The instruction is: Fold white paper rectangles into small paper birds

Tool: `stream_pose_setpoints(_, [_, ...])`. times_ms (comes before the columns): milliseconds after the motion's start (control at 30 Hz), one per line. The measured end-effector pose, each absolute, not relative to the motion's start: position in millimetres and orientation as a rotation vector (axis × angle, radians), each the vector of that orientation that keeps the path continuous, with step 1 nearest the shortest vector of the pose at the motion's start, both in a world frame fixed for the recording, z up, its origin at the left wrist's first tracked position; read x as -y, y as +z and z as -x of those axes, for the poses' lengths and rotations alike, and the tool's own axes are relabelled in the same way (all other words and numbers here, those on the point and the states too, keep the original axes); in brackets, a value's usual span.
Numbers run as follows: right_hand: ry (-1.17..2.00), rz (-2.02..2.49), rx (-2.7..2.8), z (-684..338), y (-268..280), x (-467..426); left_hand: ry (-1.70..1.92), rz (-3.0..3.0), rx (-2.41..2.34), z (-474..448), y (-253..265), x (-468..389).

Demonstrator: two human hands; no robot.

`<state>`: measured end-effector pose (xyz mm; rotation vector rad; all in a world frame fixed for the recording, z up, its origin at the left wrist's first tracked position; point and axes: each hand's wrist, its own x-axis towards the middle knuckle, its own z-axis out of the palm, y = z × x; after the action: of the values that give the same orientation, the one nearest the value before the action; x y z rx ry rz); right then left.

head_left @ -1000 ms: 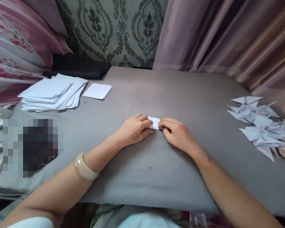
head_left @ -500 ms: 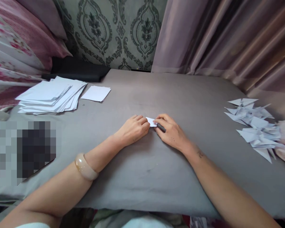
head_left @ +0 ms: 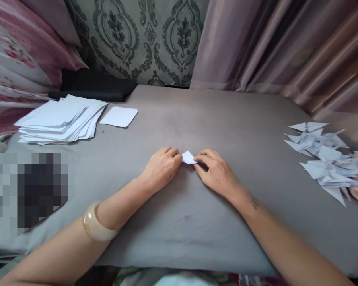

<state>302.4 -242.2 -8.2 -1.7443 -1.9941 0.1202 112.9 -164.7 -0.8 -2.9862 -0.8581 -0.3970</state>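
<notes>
A small folded piece of white paper (head_left: 189, 157) is held between my two hands above the middle of the grey-covered table (head_left: 179, 214). My left hand (head_left: 163, 166) has its fingers closed on the paper's left corner; their tips are partly hidden behind the hand. On the other side, my right hand (head_left: 215, 170) pinches the right corner between thumb and fingers. A dark object (head_left: 203, 164) shows inside the curl of the right hand, mostly covered, and I cannot make out what it is.
A stack of white paper sheets (head_left: 56, 121) lies at the back left, with a smaller pile of square paper (head_left: 119, 116) beside it. Folded paper pieces with pointed ends (head_left: 325, 155) lie heaped at the right. Behind the stack is a folded black cloth (head_left: 92, 85).
My hands have moved slightly apart, showing more of the folded paper, which has turned so that a corner points up. The view has shifted a little.
</notes>
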Motion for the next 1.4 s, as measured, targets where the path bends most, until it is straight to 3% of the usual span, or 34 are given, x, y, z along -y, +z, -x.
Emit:
stream_pose_setpoints(400, [0.268,1.807,1.944,-306.1,-7.5,242.6,-0.517,3.206,1.405,-109.3,0.4,162.0])
stream_pose_setpoints(600, [0.385,1.898,1.783,-301.9,-4.6,238.2,-0.657,3.280,1.455,-109.4,4.4,156.4])
stream_pose_setpoints(1400, [0.543,2.092,1.503,-295.5,4.2,221.6,-0.458,3.164,1.771,-121.0,6.3,157.4])
